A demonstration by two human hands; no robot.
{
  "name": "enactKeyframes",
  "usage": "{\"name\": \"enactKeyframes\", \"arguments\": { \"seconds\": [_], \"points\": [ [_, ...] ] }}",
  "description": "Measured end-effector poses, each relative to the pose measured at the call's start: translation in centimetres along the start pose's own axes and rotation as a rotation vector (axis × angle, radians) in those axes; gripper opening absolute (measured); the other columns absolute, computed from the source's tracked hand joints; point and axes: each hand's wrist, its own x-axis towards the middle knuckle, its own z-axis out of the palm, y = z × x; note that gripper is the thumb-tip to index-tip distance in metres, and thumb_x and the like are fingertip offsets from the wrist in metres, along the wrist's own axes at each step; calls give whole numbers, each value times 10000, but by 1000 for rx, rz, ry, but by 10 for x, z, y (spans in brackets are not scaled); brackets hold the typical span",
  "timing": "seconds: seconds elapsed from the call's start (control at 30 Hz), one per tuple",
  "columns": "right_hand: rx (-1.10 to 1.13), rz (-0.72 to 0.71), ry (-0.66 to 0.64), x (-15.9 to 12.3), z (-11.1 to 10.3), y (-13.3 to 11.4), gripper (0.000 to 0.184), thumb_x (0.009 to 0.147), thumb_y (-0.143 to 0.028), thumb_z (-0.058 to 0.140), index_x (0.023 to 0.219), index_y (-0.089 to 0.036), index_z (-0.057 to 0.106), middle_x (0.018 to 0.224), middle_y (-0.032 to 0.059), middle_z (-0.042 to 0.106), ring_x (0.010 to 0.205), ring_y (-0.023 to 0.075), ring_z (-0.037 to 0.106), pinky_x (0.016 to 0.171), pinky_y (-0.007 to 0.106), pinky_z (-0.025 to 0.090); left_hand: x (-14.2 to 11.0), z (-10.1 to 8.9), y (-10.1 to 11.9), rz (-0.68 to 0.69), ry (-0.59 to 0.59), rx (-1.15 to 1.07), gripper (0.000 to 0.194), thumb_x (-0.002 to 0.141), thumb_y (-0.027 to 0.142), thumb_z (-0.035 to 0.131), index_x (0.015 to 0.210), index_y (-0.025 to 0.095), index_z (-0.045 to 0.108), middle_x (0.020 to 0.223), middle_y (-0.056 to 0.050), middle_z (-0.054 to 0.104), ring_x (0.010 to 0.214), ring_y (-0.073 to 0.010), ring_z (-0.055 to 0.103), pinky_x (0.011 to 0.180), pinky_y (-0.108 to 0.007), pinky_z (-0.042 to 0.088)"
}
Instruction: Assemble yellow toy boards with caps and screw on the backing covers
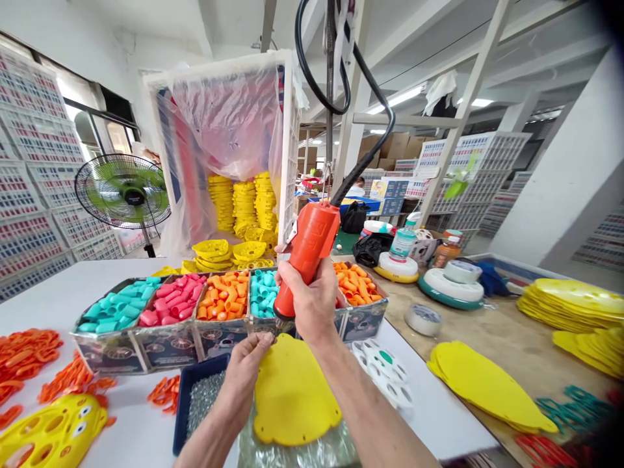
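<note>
Now R hand grips elec. screwdriver, L hand pinched, contents unclear, by yellow panel; prob. screw prep, needs alignment.

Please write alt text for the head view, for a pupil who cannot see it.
The person's right hand grips a corded orange-red handheld tool above a flat yellow plastic panel, with the left hand at the panel's upper-left edge. Beyond, a row of rectangular bins holds small turquoise, pink and orange plastic parts.
</note>
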Motion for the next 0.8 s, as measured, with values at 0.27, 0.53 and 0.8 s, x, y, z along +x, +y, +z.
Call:
{"name": "enactKeyframes", "arguments": {
  "seconds": [0.27,0.53,0.8],
  "points": [
    [-16,-3,-28,0,-2,1,298,784,-285,710,1053,-225,596,1009,34,719,853,198,687,716,320,581,2,-1,-2,-34,-5,-74,402,649,509,861,800,169,709,743,-23,747,645,-167,676,639,-257,500],
    [23,-7,-17,1,-1,1,317,764,-272,726,1045,-232,585,984,22,713,843,194,685,774,341,584,0,-2,-3,-38,-5,-90,399,645,507,870,786,166,717,729,-18,749,629,-145,662,626,-233,484],
    [-47,-18,26,4,-4,4,378,762,-289,732,1112,-218,609,918,5,672,673,136,590,632,273,532,-2,-4,-3,-50,11,-85,414,633,520,876,788,165,729,748,-15,743,686,-150,658,635,-221,458]
  ]
}}
